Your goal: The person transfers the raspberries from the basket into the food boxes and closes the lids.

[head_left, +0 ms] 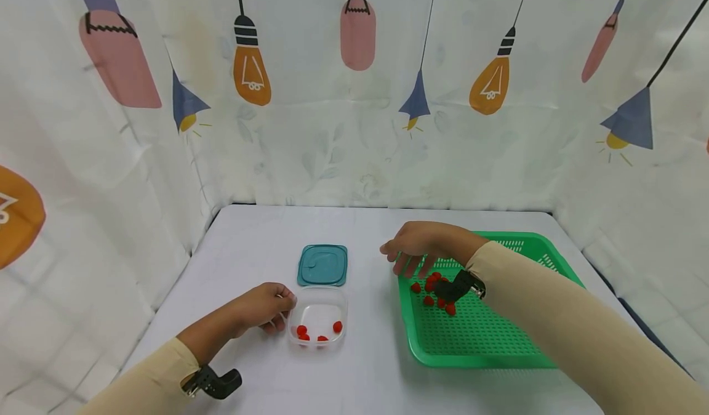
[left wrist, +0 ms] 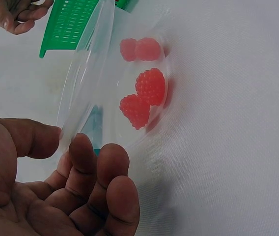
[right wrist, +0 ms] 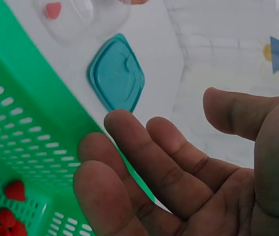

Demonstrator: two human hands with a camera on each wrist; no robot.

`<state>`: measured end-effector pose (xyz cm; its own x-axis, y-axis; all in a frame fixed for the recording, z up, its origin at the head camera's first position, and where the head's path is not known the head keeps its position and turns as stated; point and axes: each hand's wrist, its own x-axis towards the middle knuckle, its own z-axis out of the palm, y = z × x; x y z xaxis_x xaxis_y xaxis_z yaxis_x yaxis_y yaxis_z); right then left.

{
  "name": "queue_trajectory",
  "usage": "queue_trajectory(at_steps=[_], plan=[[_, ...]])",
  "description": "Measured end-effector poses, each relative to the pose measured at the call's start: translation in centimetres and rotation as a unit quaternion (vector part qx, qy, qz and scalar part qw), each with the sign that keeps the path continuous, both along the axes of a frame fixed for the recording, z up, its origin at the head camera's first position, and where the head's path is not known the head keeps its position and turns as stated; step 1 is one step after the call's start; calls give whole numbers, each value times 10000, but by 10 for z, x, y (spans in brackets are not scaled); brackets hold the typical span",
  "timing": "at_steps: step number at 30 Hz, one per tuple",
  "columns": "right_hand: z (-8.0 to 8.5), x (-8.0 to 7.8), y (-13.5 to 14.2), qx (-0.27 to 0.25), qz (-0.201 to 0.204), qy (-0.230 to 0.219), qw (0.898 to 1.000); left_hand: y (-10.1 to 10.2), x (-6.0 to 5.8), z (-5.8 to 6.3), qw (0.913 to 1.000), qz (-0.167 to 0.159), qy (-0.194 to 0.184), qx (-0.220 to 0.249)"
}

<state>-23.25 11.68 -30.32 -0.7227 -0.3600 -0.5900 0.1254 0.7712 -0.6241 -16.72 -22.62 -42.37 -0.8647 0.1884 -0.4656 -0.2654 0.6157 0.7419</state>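
I see the left hand (head_left: pixel 266 307) pinching the rim of a clear tub (head_left: pixel 318 310) left of centre, while the right hand (head_left: pixel 419 245), empty and loose-fingered, hangs nearer the berries (head_left: pixel 441 303) just below it in the right-hand green basket (head_left: pixel 487 344).

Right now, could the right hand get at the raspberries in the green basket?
Probably yes: the right hand is empty, close to the green basket, and nothing seems to cover the raspberries inside.

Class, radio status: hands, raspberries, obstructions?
Left hand pinching clear container. Right hand empty, near basket. Raspberries in container and basket. Teal lid off; nothing seen blocking.
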Motion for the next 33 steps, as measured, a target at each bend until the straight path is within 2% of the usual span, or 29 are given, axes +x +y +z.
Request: queue_trajectory(at_steps=[14, 24, 33], plan=[[-14, -5, 51, 94, -118, 40, 9999, 1, -1, -1, 10000, -6, -30, -63], [-39, -3, 86, 299, -266, -35, 9992, 1, -3, 2, 9999, -37, -73, -70], [-56, 6, 105, 649, -207, 13, 9977, 2, -1, 4, 9999, -18, -111, -51]])
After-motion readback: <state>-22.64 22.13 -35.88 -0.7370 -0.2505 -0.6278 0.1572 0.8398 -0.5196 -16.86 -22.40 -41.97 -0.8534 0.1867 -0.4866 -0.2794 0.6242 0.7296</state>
